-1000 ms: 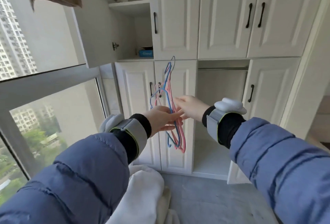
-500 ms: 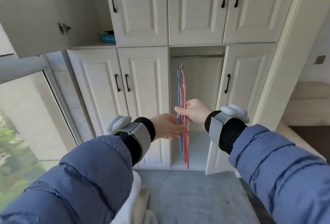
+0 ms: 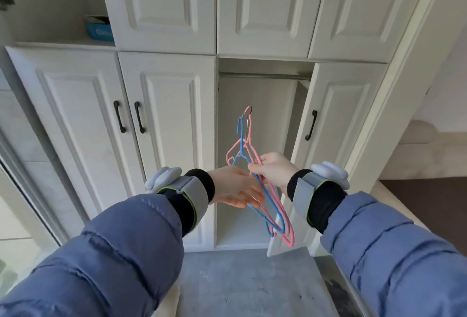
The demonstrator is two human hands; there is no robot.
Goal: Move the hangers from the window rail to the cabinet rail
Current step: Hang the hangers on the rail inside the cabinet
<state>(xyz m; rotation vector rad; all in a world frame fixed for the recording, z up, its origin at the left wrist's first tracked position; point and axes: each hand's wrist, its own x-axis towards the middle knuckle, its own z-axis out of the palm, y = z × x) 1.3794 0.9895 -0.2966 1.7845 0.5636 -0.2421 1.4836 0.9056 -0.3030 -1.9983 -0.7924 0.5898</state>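
Note:
A small bunch of thin pink and blue hangers (image 3: 274,212) hangs in front of the open cabinet bay. My right hand (image 3: 274,169) pinches the bunch near its necks, hooks pointing up. My left hand (image 3: 233,188) sits just left of it, fingers spread and touching the lower wires. The metal cabinet rail (image 3: 262,76) runs across the top of the open bay, well above the hooks, with nothing on it. The window rail is out of view.
White cabinet doors with black handles surround the bay. The bay's own door (image 3: 336,124) stands open to the right. A blue box (image 3: 99,32) sits on an open shelf at upper left. The window frame (image 3: 27,198) edges the left. Grey floor lies below.
The view has swung right and closer to the cabinet, leaving the window behind. The hangers moved from edge-on to fanned out, still held in my right hand with the left alongside.

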